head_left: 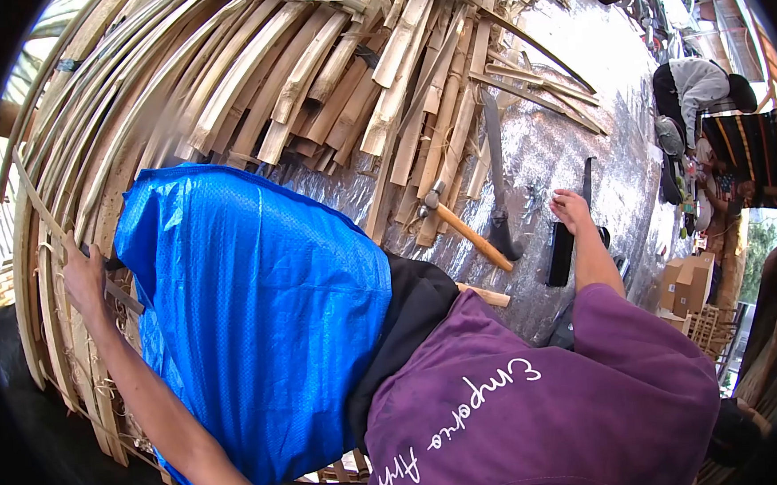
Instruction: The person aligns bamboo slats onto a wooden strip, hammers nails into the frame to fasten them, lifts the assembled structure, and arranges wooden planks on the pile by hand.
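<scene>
At the far left my left hand (85, 277) is closed round a thin wooden strip (37, 195), which slants up and away from the fingers. A dark handle-like piece (112, 262) shows beside that hand, partly hidden by it. A blue tarp (259, 313) covers my lap. Over on the right, my right hand (572, 210) is raised with its fingers curled together; what they pinch, if anything, I cannot tell. Just below it lies a black rectangular object (561, 254). A hammer (468, 229) with a wooden handle and a dark-handled saw-like blade (496, 165) rest between the hands.
Many split wooden strips (253, 64) are piled beyond the tarp. Shiny silver sheeting (610, 78) covers the floor. Another person (699, 86) bends over at the upper right, with cardboard boxes (689, 282) nearer on that side.
</scene>
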The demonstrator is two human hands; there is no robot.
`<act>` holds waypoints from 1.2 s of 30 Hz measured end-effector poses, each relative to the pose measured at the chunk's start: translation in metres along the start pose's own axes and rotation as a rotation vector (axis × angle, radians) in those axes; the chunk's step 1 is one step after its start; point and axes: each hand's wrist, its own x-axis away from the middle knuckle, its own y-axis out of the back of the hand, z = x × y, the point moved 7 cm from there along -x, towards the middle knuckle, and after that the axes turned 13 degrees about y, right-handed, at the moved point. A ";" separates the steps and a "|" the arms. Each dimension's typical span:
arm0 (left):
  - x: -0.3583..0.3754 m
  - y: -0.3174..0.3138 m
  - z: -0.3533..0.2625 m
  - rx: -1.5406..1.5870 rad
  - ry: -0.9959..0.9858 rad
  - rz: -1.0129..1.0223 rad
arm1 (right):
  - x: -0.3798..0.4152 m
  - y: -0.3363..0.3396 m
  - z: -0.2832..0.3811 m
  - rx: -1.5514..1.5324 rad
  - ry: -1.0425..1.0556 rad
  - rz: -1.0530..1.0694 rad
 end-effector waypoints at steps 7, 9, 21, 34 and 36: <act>-0.009 -0.017 0.013 0.024 -0.032 -0.138 | -0.017 0.003 0.024 -0.141 0.021 -0.077; -0.013 -0.024 0.018 0.041 -0.029 -0.130 | -0.017 -0.004 0.036 -0.243 0.064 -0.115; 0.007 0.000 0.016 0.118 0.053 -0.157 | 0.011 -0.160 0.116 -0.685 0.166 0.349; 0.045 0.029 0.015 0.344 0.159 -0.197 | 0.279 -0.543 0.294 -0.590 0.569 1.166; 0.048 0.030 0.017 0.457 0.073 -0.303 | 0.339 -0.598 0.297 -0.485 0.726 1.363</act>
